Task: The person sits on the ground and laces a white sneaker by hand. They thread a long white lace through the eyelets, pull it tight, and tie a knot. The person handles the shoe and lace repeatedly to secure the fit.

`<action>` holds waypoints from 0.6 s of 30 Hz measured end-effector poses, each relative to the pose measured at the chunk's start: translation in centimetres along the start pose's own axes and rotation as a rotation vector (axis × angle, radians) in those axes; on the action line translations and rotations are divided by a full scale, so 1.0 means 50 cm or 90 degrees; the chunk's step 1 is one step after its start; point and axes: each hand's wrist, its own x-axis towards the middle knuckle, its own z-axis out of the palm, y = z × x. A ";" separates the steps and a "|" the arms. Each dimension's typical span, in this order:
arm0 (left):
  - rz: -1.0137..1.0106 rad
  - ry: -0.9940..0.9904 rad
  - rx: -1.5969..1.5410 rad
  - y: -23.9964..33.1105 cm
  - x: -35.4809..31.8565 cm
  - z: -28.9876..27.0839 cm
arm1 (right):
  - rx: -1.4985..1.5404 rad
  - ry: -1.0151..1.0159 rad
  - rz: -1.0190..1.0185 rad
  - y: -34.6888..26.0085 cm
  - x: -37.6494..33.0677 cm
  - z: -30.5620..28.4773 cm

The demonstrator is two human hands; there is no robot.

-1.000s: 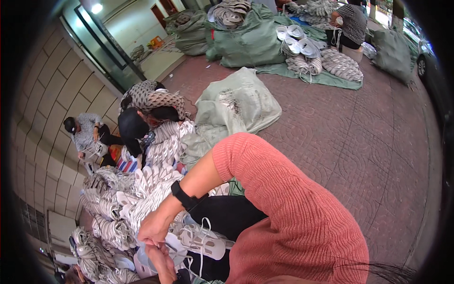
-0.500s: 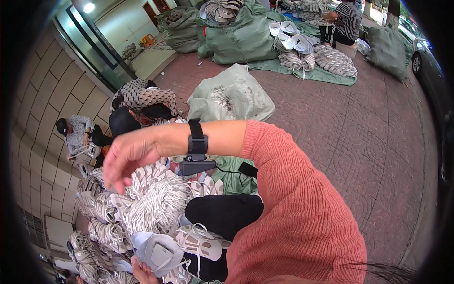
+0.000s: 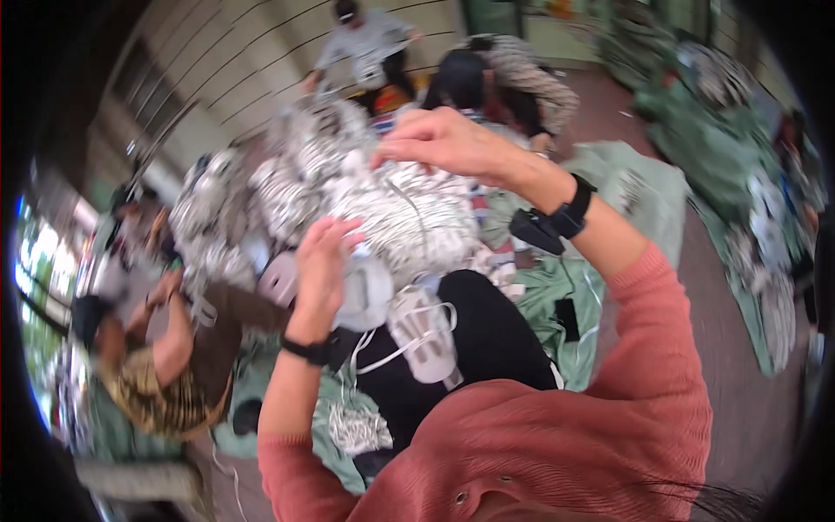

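Observation:
Both of my hands are raised over the work in front of me, blurred by motion. My left hand (image 3: 323, 261), with its fingers bent, is beside a pale grey-white shoe upper (image 3: 365, 291); whether it touches it is unclear. My right hand (image 3: 444, 143) is farther forward, fingers drawn together above a big heap of white laces (image 3: 404, 213). What either hand grips is too small or smeared to see. A second upper (image 3: 424, 339), pale with greyish-tan panels, lies on my dark-trousered lap with a loose white lace looping across it.
Bundles of pale uppers (image 3: 209, 209) lie beyond and left of the heap. One person (image 3: 165, 357) sits at left, another (image 3: 513, 83) bends over at the far side, and a third (image 3: 370, 48) sits by the wall. Green sacks (image 3: 687, 113) stand at right; a green sheet (image 3: 565, 278) lies beside my lap.
My view has swung left. My left hand has come up from the grey-white upper's edge. The right hand remains raised, its fingers now closer together over the lace heap.

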 end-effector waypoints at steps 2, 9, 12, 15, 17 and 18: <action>-0.027 0.045 -0.050 0.019 -0.004 0.036 | 0.088 -0.052 0.068 0.022 0.025 0.047; -0.050 0.139 -0.060 0.073 -0.018 0.080 | 0.227 -0.053 0.129 0.055 0.072 0.160; -0.019 0.149 -0.042 0.072 -0.025 0.075 | 0.265 -0.047 0.144 0.045 0.083 0.175; 0.004 0.147 -0.020 0.069 -0.031 0.067 | 0.292 -0.057 0.152 0.034 0.090 0.183; 0.014 0.144 -0.005 0.069 -0.032 0.064 | 0.284 -0.058 0.148 0.035 0.092 0.189; 0.016 0.145 0.002 0.070 -0.033 0.062 | 0.285 -0.059 0.122 0.038 0.093 0.193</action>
